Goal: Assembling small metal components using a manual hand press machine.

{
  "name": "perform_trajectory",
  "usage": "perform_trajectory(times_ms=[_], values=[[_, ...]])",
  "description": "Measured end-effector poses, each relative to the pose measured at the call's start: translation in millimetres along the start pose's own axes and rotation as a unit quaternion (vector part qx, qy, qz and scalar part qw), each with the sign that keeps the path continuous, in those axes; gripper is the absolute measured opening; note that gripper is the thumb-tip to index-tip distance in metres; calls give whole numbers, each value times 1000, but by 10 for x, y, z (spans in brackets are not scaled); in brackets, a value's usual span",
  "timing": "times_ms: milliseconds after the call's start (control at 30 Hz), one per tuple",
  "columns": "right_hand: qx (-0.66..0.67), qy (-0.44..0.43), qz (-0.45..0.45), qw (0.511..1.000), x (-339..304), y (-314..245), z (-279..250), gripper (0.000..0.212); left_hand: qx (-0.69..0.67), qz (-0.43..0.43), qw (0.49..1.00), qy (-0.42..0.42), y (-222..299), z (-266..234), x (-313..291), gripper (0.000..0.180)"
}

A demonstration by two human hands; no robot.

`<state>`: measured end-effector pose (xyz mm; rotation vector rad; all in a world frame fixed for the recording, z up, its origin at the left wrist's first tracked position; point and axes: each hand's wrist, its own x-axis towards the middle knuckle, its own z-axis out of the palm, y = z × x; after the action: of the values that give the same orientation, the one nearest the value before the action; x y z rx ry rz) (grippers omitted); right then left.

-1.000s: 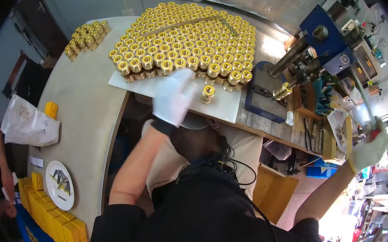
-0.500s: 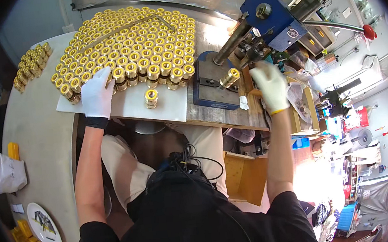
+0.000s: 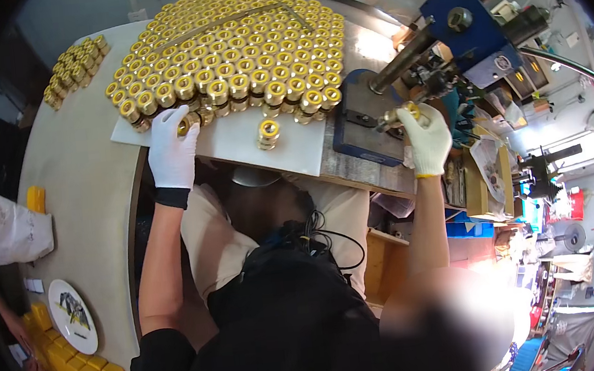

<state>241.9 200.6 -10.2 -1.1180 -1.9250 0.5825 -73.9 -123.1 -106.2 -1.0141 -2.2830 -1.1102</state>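
Our left hand (image 3: 173, 151), white glove, at 10 o'clock: fingers and thumb curled round brass fitting (image 3: 185, 127), at near edge of cluster (image 3: 241, 55). Our right hand (image 3: 429, 135), cream fabric glove, between 2 and 3 o'clock: gripping shiny fitting (image 3: 406, 113) by blue metal press (image 3: 464, 26). Cluster at 11 o'clock: gold-rimmed cylinders, tightly packed, thin bar (image 3: 221, 29) across top. We see lone fitting (image 3: 268, 134) upright on smooth white sheet (image 3: 225, 146), between hands. Round plate (image 3: 89, 340) on grey desk (image 3: 96, 212), 8 o'clock.

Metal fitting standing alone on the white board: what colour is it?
The metal fitting is gold-coloured, best seen in the head view.
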Motion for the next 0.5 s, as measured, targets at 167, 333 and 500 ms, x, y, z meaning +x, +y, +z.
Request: perform_trajectory(times_ms=[167, 333, 500], values=[[29, -76, -6, 997, -406, -293, 31, 47, -76, -98, 992, -6, -121, -30, -192, 41], [26, -221, -135, 965, -704, -402, 659, 51, -189, -192, 963, -6, -136, 26, -382, 40], [-21, -273, -158, 949, -738, -565, 1139, 56, -292, -218, 931, 5, 52, -29, -422, 42]])
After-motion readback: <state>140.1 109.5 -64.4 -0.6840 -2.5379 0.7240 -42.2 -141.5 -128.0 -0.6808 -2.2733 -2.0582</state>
